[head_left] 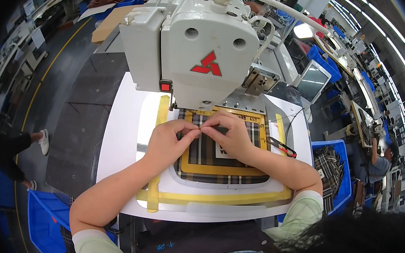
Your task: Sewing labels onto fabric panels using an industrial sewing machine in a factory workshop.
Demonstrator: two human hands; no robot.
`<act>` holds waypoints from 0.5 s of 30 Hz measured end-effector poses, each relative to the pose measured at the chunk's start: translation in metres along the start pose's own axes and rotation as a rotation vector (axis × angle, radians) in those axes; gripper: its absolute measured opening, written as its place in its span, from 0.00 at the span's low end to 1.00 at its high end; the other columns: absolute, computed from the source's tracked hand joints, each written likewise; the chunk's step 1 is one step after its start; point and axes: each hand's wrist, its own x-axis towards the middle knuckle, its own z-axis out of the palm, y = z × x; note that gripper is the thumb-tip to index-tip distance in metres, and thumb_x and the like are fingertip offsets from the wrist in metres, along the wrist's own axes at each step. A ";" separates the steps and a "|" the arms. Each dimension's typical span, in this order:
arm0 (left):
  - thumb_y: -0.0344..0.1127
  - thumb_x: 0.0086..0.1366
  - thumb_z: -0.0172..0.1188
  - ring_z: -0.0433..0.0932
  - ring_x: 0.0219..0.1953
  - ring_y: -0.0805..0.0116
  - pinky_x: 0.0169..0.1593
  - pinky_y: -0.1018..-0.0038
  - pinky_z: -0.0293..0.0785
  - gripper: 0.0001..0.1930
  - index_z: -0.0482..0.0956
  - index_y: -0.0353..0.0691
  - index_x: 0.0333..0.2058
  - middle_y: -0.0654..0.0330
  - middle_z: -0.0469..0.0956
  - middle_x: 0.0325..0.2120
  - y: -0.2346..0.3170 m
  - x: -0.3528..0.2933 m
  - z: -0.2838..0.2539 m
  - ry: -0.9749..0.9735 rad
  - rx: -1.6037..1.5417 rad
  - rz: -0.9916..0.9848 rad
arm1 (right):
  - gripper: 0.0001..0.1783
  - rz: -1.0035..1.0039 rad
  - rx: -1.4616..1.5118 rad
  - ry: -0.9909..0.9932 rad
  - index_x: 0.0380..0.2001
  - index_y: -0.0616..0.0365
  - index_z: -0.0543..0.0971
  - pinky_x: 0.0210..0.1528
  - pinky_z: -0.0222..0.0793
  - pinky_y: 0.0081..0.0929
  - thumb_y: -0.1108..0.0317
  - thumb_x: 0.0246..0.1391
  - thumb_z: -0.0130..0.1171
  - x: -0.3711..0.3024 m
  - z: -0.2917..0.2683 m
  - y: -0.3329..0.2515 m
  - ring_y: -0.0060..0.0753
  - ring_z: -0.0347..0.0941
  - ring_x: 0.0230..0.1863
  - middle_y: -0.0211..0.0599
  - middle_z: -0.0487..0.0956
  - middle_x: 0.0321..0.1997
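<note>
My left hand (167, 141) and my right hand (232, 132) meet fingertip to fingertip, both pinched closed. Whatever lies between the fingers is too small to make out. Just below them is a dark plaid fabric piece (197, 151), framed by a yellow template (225, 169) with handwriting on it. A white label (222, 152) on the fabric is partly covered by my right hand. Beyond my hands rises the white head of an industrial sewing machine (204, 39). Thread snips (281, 147) with red on the handles lie by my right forearm.
A white board (115, 177) edged with yellow tape (218, 200) surrounds the template. Blue bins (52, 231) stand low on both sides, the right one heaped with plaid pieces (329, 171). A tablet-like screen (314, 80) is at the right. Other people are at both sides, away from my hands.
</note>
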 end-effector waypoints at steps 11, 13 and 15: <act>0.36 0.59 0.60 0.78 0.27 0.62 0.33 0.71 0.73 0.08 0.81 0.38 0.31 0.58 0.79 0.26 0.003 0.008 0.012 0.237 0.327 -0.023 | 0.05 -0.138 -0.345 -0.098 0.27 0.60 0.81 0.32 0.68 0.28 0.70 0.47 0.65 0.021 -0.009 0.039 0.36 0.74 0.27 0.35 0.76 0.27; 0.37 0.59 0.59 0.79 0.27 0.61 0.33 0.71 0.73 0.08 0.81 0.38 0.31 0.58 0.79 0.27 0.003 0.011 0.017 0.271 0.359 -0.048 | 0.05 -0.282 -0.398 -0.104 0.26 0.58 0.81 0.32 0.67 0.29 0.69 0.46 0.65 0.021 -0.008 0.041 0.36 0.73 0.25 0.34 0.76 0.26; 0.37 0.59 0.59 0.79 0.28 0.61 0.33 0.71 0.74 0.08 0.81 0.38 0.31 0.58 0.80 0.27 0.003 0.014 0.021 0.306 0.391 -0.074 | 0.04 -0.255 -0.337 -0.089 0.25 0.55 0.81 0.32 0.65 0.30 0.69 0.44 0.65 0.021 -0.007 0.043 0.36 0.71 0.25 0.32 0.75 0.25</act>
